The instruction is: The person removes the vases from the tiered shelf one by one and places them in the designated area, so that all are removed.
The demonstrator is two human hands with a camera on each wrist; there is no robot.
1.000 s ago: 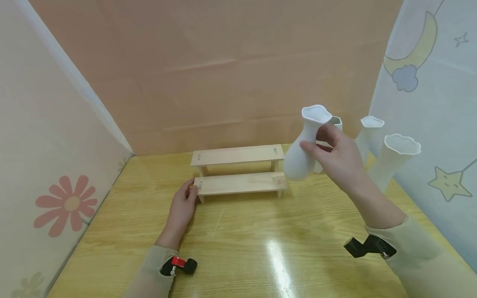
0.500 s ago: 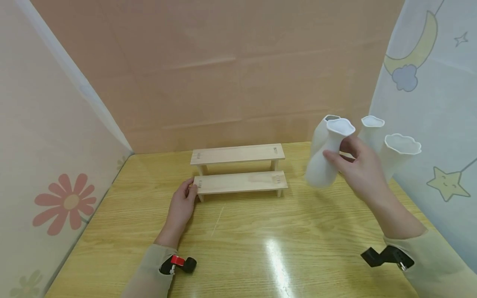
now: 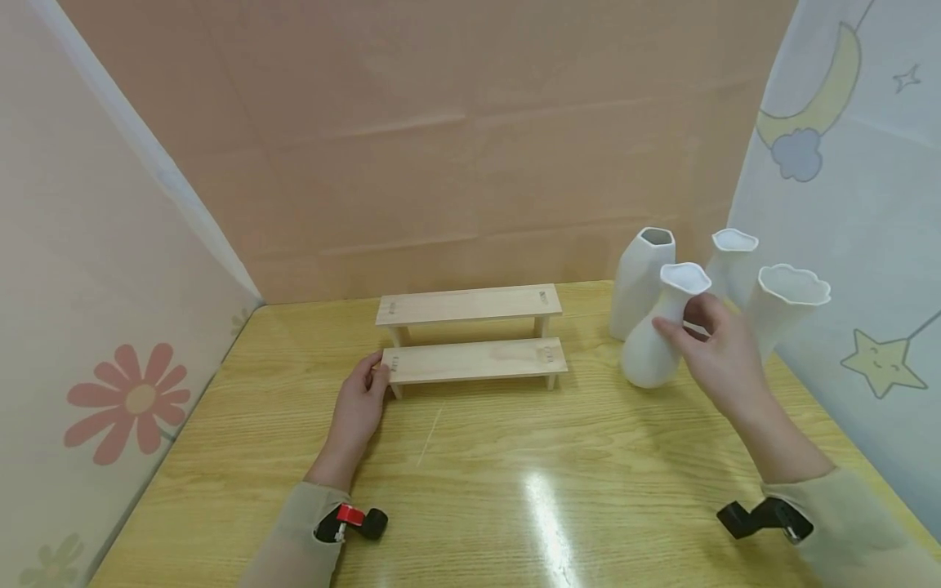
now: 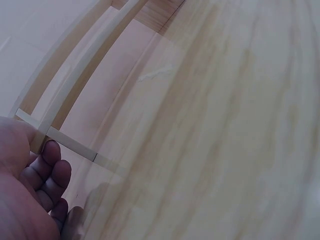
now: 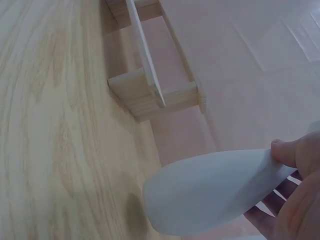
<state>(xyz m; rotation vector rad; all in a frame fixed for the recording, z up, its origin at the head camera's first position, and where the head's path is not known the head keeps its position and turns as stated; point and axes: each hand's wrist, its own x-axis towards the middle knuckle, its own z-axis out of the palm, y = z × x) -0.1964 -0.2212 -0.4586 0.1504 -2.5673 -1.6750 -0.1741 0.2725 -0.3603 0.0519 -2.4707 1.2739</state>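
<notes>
My right hand (image 3: 724,351) pinches a white vase (image 3: 652,351) by its narrow neck, thumb on the near side. The vase has a wavy rim and a rounded belly, and tilts a little. In the right wrist view its base comes close to the table; whether they touch I cannot tell. Around the left end of the lower board of a two-tier wooden display stand (image 3: 474,361), my left hand (image 3: 362,398) curls its fingers. That grip also shows in the left wrist view, at the corner of the wooden stand (image 4: 75,145).
Behind the held vase stands a white faceted vase (image 3: 641,282). To its right are a slim wavy-rimmed vase (image 3: 728,261) and a wide scalloped vase (image 3: 782,306), both partly hidden by my right hand. A pink backdrop (image 3: 470,163) and printed side panels surround the wooden table (image 3: 470,474).
My right hand has carried the vase rightward and down, away from the stand's right end to a place in front of the other vases. My left hand has stayed on the stand.
</notes>
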